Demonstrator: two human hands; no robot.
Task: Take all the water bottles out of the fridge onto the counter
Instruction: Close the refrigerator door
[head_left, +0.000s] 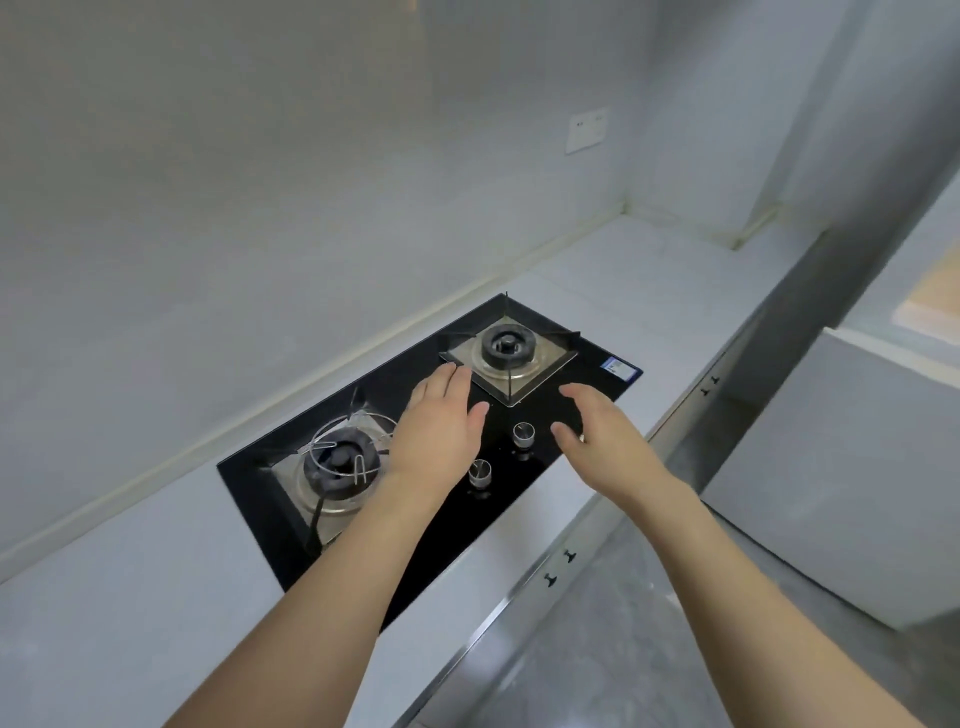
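Left hand (441, 421), right hand (602, 431): both released, empty, above black hob (260, 483). No bottles visible. Risk: bottles set on burner grate (511, 345) could tip; pale counter (649, 291) suits better.

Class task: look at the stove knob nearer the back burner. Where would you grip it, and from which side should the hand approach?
Grip the back knob around its round metal side wall with thumb and fingertips, coming from above. It stands upright on the flat black glass stove, so only its top and sides are reachable. The right hand, open and empty beside it, looks closest.
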